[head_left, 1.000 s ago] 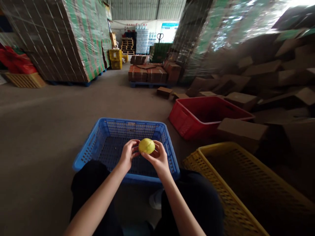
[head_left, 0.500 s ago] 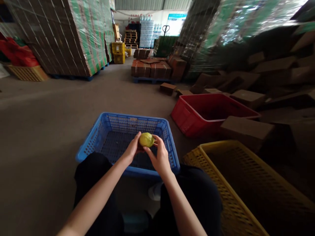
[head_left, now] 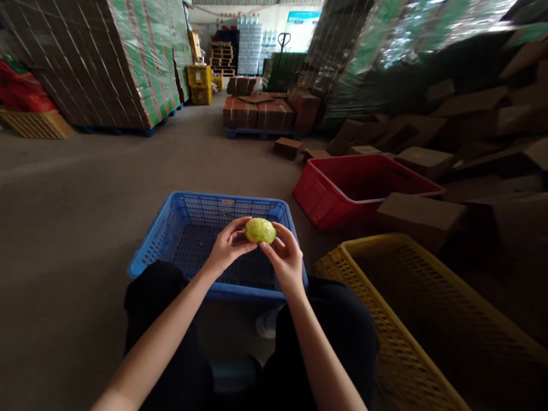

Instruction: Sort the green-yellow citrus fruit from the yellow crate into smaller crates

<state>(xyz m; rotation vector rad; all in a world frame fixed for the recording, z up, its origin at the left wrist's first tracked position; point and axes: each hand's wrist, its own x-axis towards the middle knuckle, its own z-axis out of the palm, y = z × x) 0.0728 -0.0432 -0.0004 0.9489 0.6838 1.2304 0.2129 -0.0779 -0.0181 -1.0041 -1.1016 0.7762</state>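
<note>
A yellow-green lemon (head_left: 260,230) is held up above a blue plastic crate (head_left: 188,196). My left hand (head_left: 225,246) grips its left end between thumb and fingers. On the other end, the thumb and fingers of my right hand (head_left: 286,254) are closed as well. Both thumbs press the near side of the fruit, and some fingertips are hidden behind it. The crate has slotted walls and a dark grid floor, and it stands on the ground between my knees.
To the right stand a yellow slotted crate (head_left: 377,242) and a red crate (head_left: 321,197). Cardboard boxes (head_left: 422,211) lie heaped beyond them. Wrapped stacks (head_left: 145,57) rise on both sides, and bundled cardboard (head_left: 257,113) sits on a blue pallet ahead.
The lemon has been turned and raised slightly, so its long side now faces me. My left hand's grip has shifted to its left end. The whole view has tilted down a little.
</note>
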